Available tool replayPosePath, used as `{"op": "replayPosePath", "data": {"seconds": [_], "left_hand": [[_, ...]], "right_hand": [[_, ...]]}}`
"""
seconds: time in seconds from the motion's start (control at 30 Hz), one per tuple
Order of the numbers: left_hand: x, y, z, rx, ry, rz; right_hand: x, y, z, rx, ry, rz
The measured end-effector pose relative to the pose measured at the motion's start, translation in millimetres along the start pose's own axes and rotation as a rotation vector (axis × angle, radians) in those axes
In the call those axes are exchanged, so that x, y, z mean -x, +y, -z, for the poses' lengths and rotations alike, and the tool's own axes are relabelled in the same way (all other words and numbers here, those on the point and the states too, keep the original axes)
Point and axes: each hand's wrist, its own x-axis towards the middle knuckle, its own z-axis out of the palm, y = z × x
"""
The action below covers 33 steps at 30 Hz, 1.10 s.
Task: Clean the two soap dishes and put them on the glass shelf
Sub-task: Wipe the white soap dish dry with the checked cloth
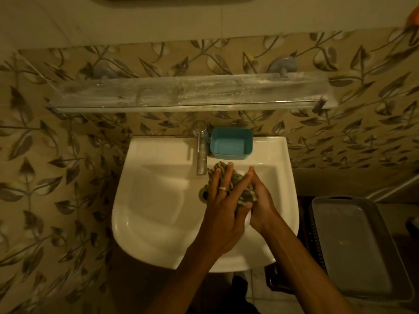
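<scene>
Blue dish (231, 143) sits just right of tap (201, 152), on sink (158, 200) ledge. Below tap, right hand (260, 200) cups cloth (244, 196) round a white piece (248, 219), likely the second dish; left hand (221, 205) presses flat-fingered. Shelf (181, 91) above tap holds neither dish yet.

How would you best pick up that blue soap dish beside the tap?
I'd take the blue soap dish by its right-hand rim, coming from above. It sits upright and open, so fingers can go inside with the thumb outside. The tap crowds its left side, and the tiled wall is close behind.
</scene>
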Motion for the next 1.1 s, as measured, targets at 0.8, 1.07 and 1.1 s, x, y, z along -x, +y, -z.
{"op": "replayPosePath", "data": {"seconds": [0.8, 1.07, 1.1], "left_hand": [[-145, -147, 109, 1.297, 0.444, 0.836], [-132, -184, 86, 0.714, 0.43, 1.003], [-127, -184, 86, 0.783, 0.472, 0.986]], "right_hand": [[12, 36, 39, 0.015, 0.039, -0.185], [20, 38, 40, 0.039, 0.072, -0.158], [21, 38, 38, 0.049, 0.075, -0.145]]}}
